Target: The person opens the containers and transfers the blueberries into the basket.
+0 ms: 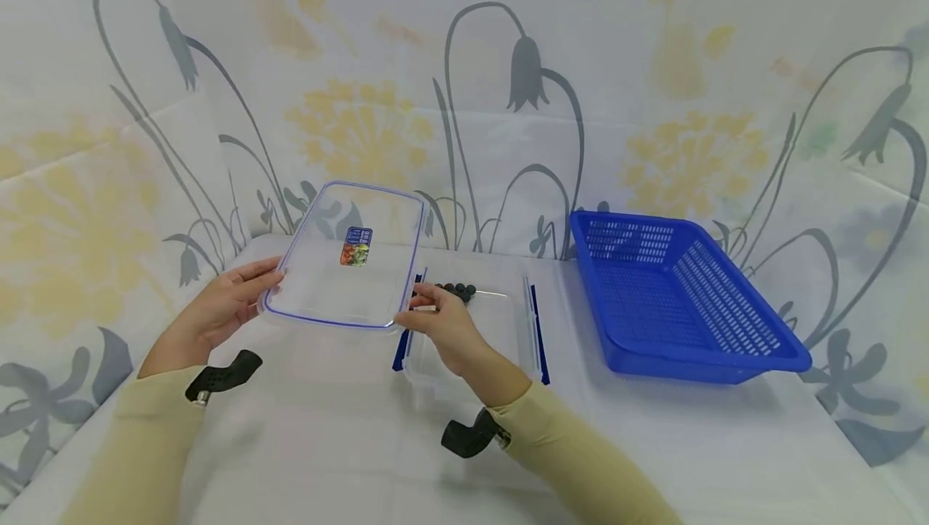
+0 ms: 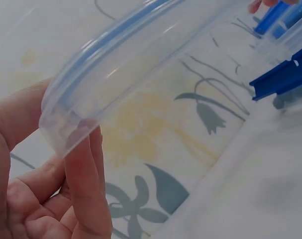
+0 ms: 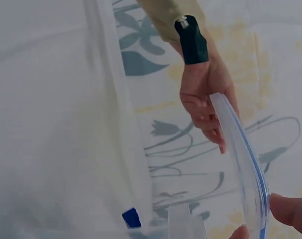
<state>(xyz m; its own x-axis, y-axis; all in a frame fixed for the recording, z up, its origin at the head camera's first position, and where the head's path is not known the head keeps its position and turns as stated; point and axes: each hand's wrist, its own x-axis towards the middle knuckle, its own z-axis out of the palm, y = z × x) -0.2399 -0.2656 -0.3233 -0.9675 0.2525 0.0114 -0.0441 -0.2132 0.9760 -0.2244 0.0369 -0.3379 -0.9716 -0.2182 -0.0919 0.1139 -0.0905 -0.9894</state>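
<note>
A clear plastic lid with a blue seal and a small printed label is held tilted above the table. My left hand grips its left edge; in the left wrist view, thumb and fingers pinch a corner of the lid. With thumb and fingers, my right hand pinches the lid's lower right corner. Below that hand stands a clear plastic box with blue side clips, partly hidden by the hand and forearm. Several dark round things, like berries or grapes, show at its far end.
A blue plastic basket with slotted walls stands to the right of the box. A white cloth covers the table. Behind it hangs a flower-patterned cloth. Black camera mounts stick out from both wrists.
</note>
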